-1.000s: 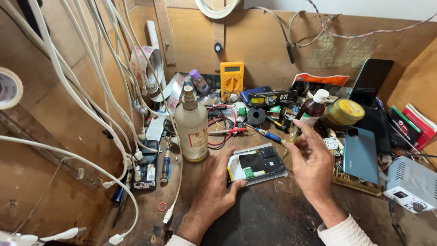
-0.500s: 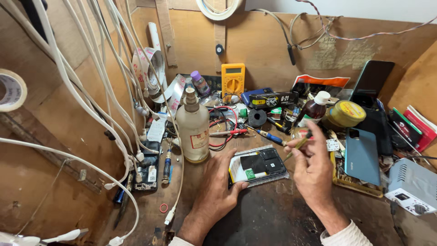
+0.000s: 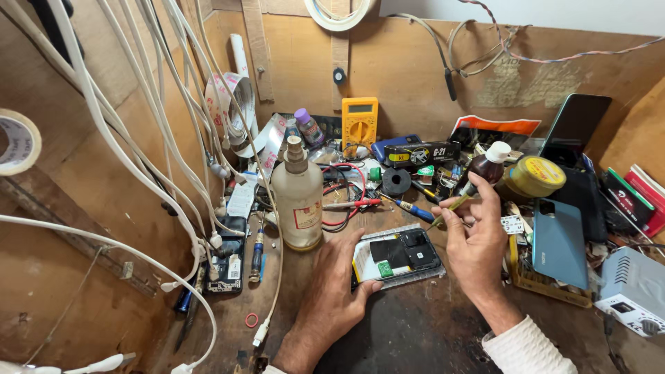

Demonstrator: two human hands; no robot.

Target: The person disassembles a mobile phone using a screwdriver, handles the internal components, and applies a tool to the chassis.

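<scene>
Opened phone (image 3: 398, 256), back cover off, lying flat at lower centre of the frame on the dark bench (image 3: 415, 339). The left hand (image 3: 332, 291) rests fingers spread along its left edge, steadying it, gripping nothing; the right hand (image 3: 478, 235), centre right, pinches a slim yellow-handled tool (image 3: 450, 208) between thumb and fingertips, raised clear of the phone. Judged step: tool readied over the exposed interior; bringing the tip down calls for a steady, precise descent.

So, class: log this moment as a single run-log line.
left hand: steadies opened phone on bench | right hand: holds a slim tool above the phone | clear bottle: upright beside the phone
</scene>
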